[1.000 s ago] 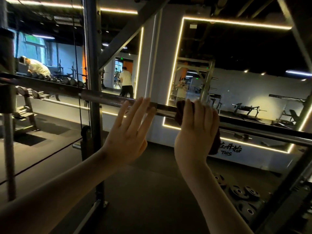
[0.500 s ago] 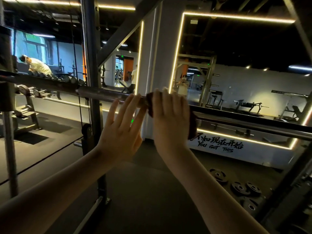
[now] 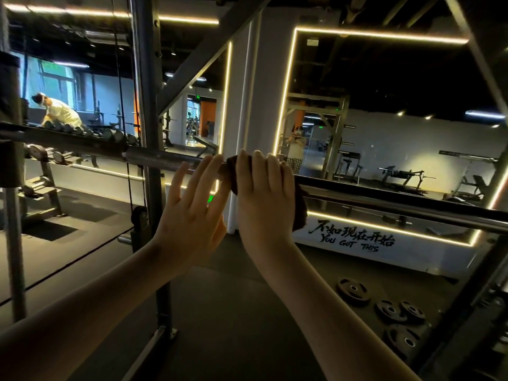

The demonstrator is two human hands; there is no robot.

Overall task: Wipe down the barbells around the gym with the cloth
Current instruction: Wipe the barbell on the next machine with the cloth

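Observation:
A long steel barbell (image 3: pixel 384 200) runs across the view at chest height, resting in a rack. My right hand (image 3: pixel 264 199) grips a dark cloth (image 3: pixel 300 213) wrapped round the bar near its middle; my fingers curl over the top of it. Just to the left, my left hand (image 3: pixel 192 213) is held flat with straight fingers, its fingertips against the knurled part of the bar (image 3: pixel 154 156). Most of the cloth is hidden under my right hand.
A rack upright (image 3: pixel 147 133) stands just behind the bar on the left. A mirror wall lies ahead. Several weight plates (image 3: pixel 390 312) lie on the floor at lower right. A dumbbell rack (image 3: pixel 41 160) and a bending person (image 3: pixel 60 111) are at far left.
My right hand has slid the cloth leftward along the bar, from well right of the left hand to right beside it. The left hand has stayed flat against the bar.

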